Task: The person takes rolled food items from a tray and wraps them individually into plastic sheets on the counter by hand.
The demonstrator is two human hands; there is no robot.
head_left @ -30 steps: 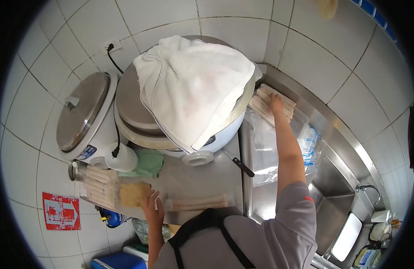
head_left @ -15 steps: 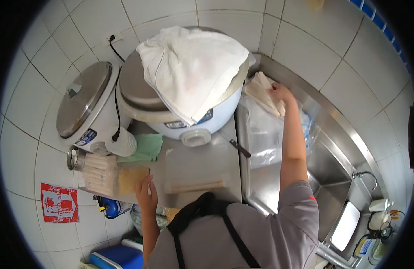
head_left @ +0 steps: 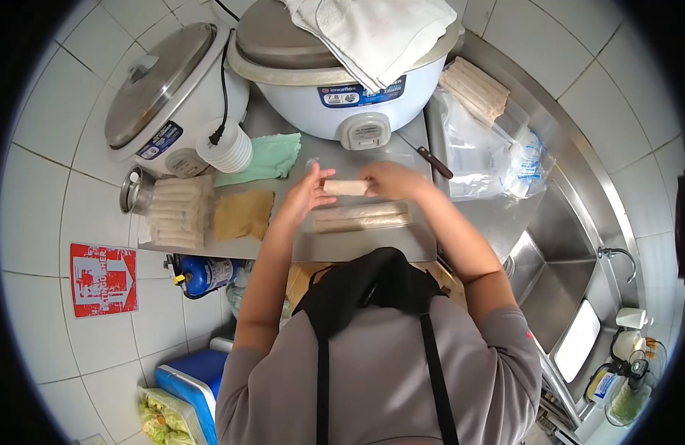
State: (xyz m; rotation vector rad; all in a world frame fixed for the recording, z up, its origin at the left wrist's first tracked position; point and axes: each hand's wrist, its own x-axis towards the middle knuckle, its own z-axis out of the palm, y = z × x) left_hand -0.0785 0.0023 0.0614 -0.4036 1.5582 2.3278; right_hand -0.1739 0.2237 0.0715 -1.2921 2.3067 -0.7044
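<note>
My right hand (head_left: 393, 180) is closed on the right end of a pale, wrapper-covered roll (head_left: 346, 188), like an uncooked spring roll, held level above the steel counter. At its left end is my left hand (head_left: 307, 196), fingers spread; whether they touch the roll I cannot tell. Just below, similar rolls lie side by side on a clear plastic sheet or bag (head_left: 424, 241). A pile of pale rolls (head_left: 474, 89) rests on clear plastic bags (head_left: 472, 152) at the back right. Packed rolls (head_left: 178, 211) lie at the left, beside a brown cloth (head_left: 243, 214).
Behind stand a large rice cooker (head_left: 283, 89) with a white towel (head_left: 379, 33) and another cooker (head_left: 172, 96). White cups (head_left: 227, 152) and a green cloth (head_left: 262, 158) are at the left. A dark-handled knife (head_left: 435, 162) lies right, near the sink (head_left: 554, 278).
My right hand has come from the back-right pile to the counter's middle, now with a roll. My left hand has moved right from the brown cloth. The camera view has shifted.
</note>
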